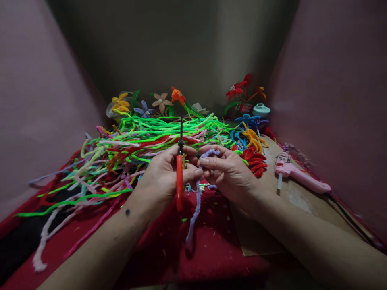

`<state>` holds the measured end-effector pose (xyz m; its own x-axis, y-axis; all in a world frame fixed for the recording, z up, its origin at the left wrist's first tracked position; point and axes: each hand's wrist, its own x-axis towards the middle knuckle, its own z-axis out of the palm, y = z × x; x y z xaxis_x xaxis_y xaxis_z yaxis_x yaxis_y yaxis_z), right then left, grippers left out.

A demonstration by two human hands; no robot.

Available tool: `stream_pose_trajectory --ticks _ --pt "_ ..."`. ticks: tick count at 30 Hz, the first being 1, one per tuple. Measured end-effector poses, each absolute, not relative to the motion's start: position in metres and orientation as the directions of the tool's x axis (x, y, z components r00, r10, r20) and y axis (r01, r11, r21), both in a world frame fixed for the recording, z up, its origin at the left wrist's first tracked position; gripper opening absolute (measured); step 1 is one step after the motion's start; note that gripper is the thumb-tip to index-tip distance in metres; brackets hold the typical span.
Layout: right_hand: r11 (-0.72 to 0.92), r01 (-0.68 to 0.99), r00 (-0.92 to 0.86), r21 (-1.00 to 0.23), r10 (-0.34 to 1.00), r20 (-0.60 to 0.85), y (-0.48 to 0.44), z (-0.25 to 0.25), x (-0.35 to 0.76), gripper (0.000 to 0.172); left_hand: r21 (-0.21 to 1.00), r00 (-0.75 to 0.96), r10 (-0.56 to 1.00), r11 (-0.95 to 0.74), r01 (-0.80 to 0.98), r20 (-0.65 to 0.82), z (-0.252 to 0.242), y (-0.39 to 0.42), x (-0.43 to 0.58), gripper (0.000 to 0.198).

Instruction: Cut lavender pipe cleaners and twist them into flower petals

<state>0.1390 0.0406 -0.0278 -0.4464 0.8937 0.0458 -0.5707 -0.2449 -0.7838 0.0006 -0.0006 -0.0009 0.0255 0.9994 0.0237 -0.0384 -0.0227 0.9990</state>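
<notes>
A pair of scissors (179, 177) with red-orange handles is tucked in my left hand (161, 171), its dark blades pointing away from me. The thumb of that hand reaches to a lavender pipe cleaner (197, 201); whether it presses on it I cannot tell. My right hand (225, 169) pinches the same pipe cleaner between thumb and fingers. Its upper end bends over the right fingertips, and the long end hangs down over the red cloth (220, 241). Both hands are close together, just in front of a heap of coloured pipe cleaners (157, 133).
Pipe-cleaner flowers stand along the back, among them an orange one (177, 96) and a red one (236, 89). Red petal loops (254, 161) lie right of my hands. A pink glue gun (302, 175) with a cord rests on a brown board (298, 209). Small scraps dot the cloth.
</notes>
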Motion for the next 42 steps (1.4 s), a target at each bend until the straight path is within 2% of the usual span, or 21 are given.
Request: stream_pose_trajectory --ticks 4,10,14,22,28,36,42 --pt "-0.233 -0.575 -0.432 -0.785 0.901 0.049 0.042 -0.027 0.14 0.023 0.999 0.034 0.998 -0.043 -0.011 0.043 -0.002 0.0 -0.001 0.038" --pt "-0.251 -0.583 -0.445 -0.773 0.894 0.045 0.047 -0.029 0.141 0.008 0.993 0.011 0.996 -0.09 0.081 0.089 -0.002 0.0 -0.001 0.037" --pt "-0.269 -0.598 -0.459 -0.755 0.887 0.048 0.049 -0.03 0.142 0.009 0.974 -0.012 0.99 -0.134 0.185 0.138 -0.004 0.002 -0.003 0.035" --pt "-0.244 -0.587 -0.494 -0.772 0.863 0.103 0.052 -0.031 0.142 0.011 0.966 -0.021 0.989 -0.141 0.216 0.149 -0.001 0.001 -0.006 0.035" --pt "-0.234 -0.6 -0.468 -0.765 0.878 0.098 0.052 -0.029 0.143 0.004 0.989 -0.002 1.0 -0.031 0.142 0.031 0.005 0.0 -0.008 0.038" --pt "-0.199 -0.576 -0.472 -0.793 0.873 0.123 0.052 -0.028 0.142 0.011 0.998 0.089 0.994 0.057 0.008 -0.058 0.003 0.007 -0.02 0.033" --pt "-0.171 -0.607 -0.435 -0.776 0.889 0.144 0.054 -0.03 0.142 0.003 0.996 0.138 0.987 0.085 -0.039 -0.079 -0.001 0.01 -0.024 0.034"
